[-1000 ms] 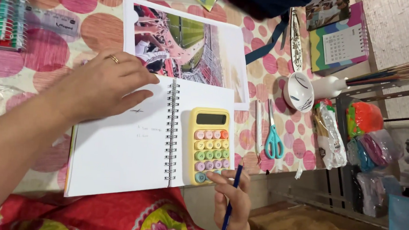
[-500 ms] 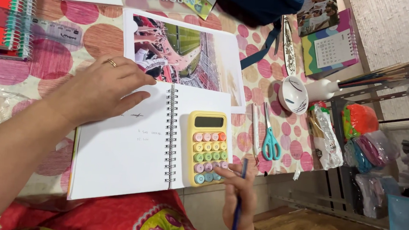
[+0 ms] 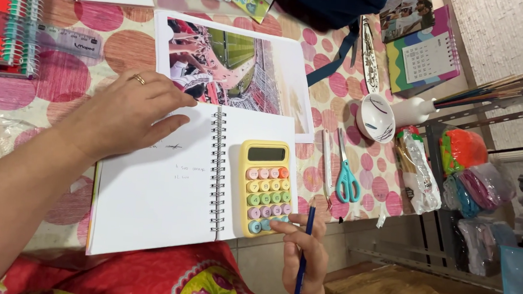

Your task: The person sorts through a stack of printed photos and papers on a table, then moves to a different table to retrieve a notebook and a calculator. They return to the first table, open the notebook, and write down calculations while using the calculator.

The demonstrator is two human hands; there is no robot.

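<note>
Dotted tablecloth — white bowl, contents unclear

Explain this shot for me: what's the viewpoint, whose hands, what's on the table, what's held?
There is no robot here. A camera on a person's head looks down at their two bare hands.

The left hand lies flat on an open spiral notebook, on its left page. A yellow calculator with pastel keys sits on the right page.

The right hand holds a blue pencil while a fingertip touches the calculator's bottom keys.

The table has a cloth with pink dots. On it lie a large photo print, teal-handled scissors, a small white bowl, a clear ruler and a small desk calendar.
</note>
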